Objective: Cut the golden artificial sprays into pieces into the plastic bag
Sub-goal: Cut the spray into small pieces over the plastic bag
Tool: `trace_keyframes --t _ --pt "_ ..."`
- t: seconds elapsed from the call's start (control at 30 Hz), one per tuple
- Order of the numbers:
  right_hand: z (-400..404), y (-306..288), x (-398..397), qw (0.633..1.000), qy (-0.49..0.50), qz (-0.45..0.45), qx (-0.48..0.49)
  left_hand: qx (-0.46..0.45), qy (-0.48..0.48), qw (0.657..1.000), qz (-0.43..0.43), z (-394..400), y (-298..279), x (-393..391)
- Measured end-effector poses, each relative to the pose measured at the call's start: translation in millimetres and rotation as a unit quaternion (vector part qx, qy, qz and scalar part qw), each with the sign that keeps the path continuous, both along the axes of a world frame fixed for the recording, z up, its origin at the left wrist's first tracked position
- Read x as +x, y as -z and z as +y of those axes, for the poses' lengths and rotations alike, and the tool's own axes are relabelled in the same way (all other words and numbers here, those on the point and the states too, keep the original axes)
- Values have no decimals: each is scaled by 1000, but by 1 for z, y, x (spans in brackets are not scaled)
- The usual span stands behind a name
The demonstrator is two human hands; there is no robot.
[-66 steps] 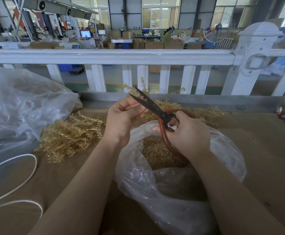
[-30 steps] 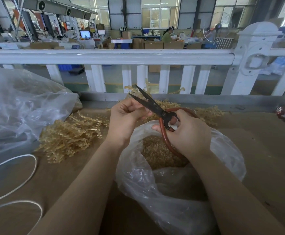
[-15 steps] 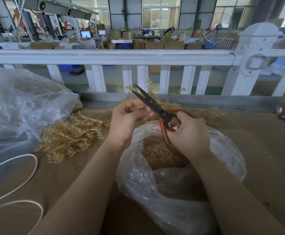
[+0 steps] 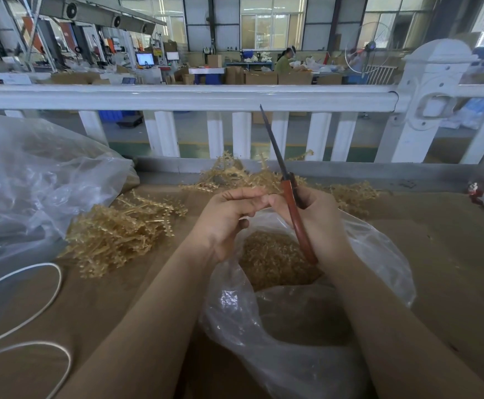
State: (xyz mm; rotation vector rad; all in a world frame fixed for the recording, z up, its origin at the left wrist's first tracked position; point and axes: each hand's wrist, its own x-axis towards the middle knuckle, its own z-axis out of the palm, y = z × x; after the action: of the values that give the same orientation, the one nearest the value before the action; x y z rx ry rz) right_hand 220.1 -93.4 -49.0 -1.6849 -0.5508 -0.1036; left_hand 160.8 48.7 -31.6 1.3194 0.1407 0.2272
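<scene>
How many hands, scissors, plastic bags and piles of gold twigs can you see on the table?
Hands: 2, the left hand and the right hand
Scissors: 1
Plastic bags: 2, the open bag and the left bag
Piles of gold sprays: 2, the left pile and the back pile
Total: 7

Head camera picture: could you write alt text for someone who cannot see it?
A person's right hand grips closed scissors, blades pointing up, beside the left hand, over an open plastic bag holding cut golden pieces. Uncut golden sprays lie piled on the brown table to the left, with a white railing behind.
</scene>
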Motion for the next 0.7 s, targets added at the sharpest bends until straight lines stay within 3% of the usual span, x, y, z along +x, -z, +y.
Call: trace_keyframes --t 0.23,0.5,0.7 --pt "-1 1 2 1000 17 4 6 22 11 1000 -3 1 0 1" --pt "-1 2 1 998 47 -34 22 -49 -23 998 -44 8 -2 2" --pt "1 5 3 996 47 -79 3 -20 -38 998 -44 8 -2 3"
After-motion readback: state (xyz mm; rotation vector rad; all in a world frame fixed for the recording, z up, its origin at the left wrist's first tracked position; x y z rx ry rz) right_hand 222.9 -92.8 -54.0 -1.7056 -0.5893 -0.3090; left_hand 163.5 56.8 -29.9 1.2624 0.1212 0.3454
